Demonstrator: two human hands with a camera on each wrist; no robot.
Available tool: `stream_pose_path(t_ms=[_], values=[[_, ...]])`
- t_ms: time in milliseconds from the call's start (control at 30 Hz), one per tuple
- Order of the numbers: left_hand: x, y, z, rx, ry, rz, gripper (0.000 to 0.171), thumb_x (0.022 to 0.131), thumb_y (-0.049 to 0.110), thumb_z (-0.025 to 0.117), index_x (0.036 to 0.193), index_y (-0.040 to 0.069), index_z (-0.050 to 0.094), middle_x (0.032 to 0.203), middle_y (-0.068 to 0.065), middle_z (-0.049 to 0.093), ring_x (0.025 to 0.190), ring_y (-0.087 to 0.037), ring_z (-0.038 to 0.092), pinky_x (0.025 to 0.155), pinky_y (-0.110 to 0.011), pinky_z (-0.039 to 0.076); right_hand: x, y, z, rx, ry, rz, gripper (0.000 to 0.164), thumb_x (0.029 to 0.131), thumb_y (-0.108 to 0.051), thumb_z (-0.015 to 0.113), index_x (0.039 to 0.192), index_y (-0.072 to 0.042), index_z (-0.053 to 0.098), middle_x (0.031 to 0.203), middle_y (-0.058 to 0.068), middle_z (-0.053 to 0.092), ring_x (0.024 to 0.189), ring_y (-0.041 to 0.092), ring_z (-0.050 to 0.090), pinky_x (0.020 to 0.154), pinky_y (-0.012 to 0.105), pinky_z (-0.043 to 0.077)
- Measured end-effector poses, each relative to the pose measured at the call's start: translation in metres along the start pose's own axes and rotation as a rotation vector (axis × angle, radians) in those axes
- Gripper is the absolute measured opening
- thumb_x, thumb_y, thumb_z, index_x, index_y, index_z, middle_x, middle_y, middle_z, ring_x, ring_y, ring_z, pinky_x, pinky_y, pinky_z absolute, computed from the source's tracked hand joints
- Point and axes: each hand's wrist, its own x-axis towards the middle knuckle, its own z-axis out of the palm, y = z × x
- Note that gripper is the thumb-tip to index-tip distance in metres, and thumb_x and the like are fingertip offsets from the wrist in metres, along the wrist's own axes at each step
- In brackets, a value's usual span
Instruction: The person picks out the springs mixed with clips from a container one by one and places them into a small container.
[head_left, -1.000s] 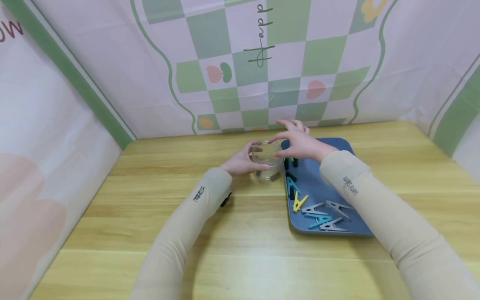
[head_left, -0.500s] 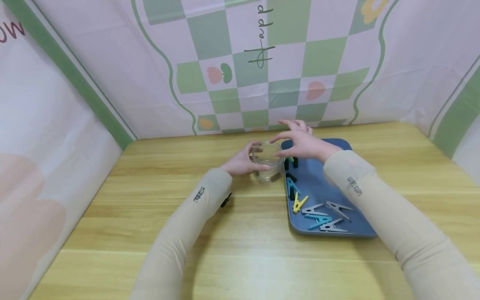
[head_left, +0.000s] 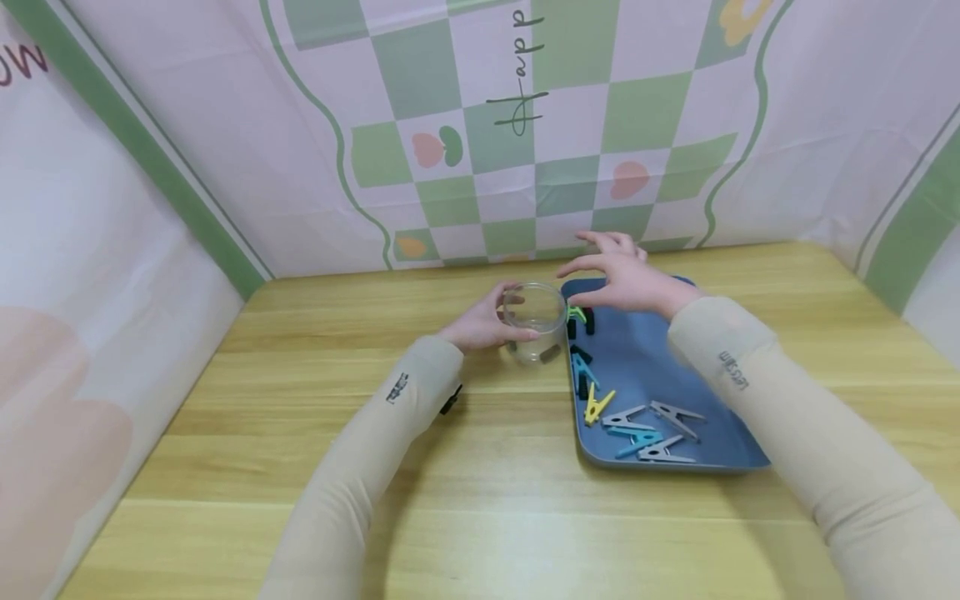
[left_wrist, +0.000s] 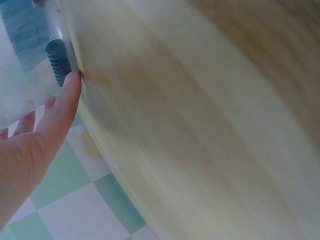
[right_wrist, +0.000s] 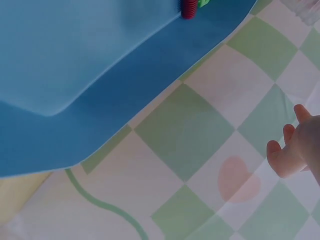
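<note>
My left hand holds a clear round jar from its left side, thumb in front and fingers behind. The jar stands upright on the table. Small dark pieces show low inside it; in the left wrist view, one is a dark green ribbed cylinder near a finger of the left hand. Over the far left part of a blue tray hovers my right hand, fingers spread and loosely bent, holding nothing. Below it in the tray lie dark ribbed pieces and a bright green clip.
Along the tray's left and near sides lie a yellow clothespin, several grey clothespins and blue clothespins. A red ribbed piece shows in the right wrist view. Behind the wooden table hangs a checkered cloth.
My right hand has moved right, away from the jar's mouth and over the tray, uncovering the green clip. The left hand and jar stay in place.
</note>
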Motion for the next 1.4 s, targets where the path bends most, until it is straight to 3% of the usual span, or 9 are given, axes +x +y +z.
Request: stream_pose_path(t_ms=[433,933,1400], values=[[-0.001,-0.001,0.000,-0.004,0.001,0.020,0.082,0.084,0.013,0.072,0.147,0.019,0.021,0.151,-0.011,0.030,0.118,-0.024,0.048,0.070,-0.030,0.044,-0.010,0.022,0.005,-0.008,-0.029,0.069,0.043,0.085,-0.027,0.070,0.124,-0.012,0.063,0.156,0.022,0.009,0.135,0.052,-0.001,0.100,0.071,0.001],[-0.001,0.001,0.001,0.019,0.014,0.005,0.083,0.083,0.015,0.073,0.147,0.020,0.021,0.148,-0.006,0.034,0.123,-0.026,0.047,0.076,-0.032,0.047,-0.012,0.048,0.025,-0.028,-0.056,0.112,0.051,0.082,-0.033,0.073,0.126,-0.010,0.061,0.155,0.025,0.004,0.134,0.056,-0.001,0.099,0.071,0.002],[-0.001,0.001,0.001,0.017,0.008,0.008,0.085,0.082,0.014,0.074,0.147,0.020,0.020,0.150,-0.009,0.031,0.122,-0.027,0.048,0.074,-0.031,0.045,-0.014,0.054,0.041,-0.127,-0.080,0.088,0.045,0.081,-0.032,0.074,0.121,-0.012,0.065,0.154,0.025,0.005,0.136,0.053,-0.004,0.102,0.069,-0.005]])
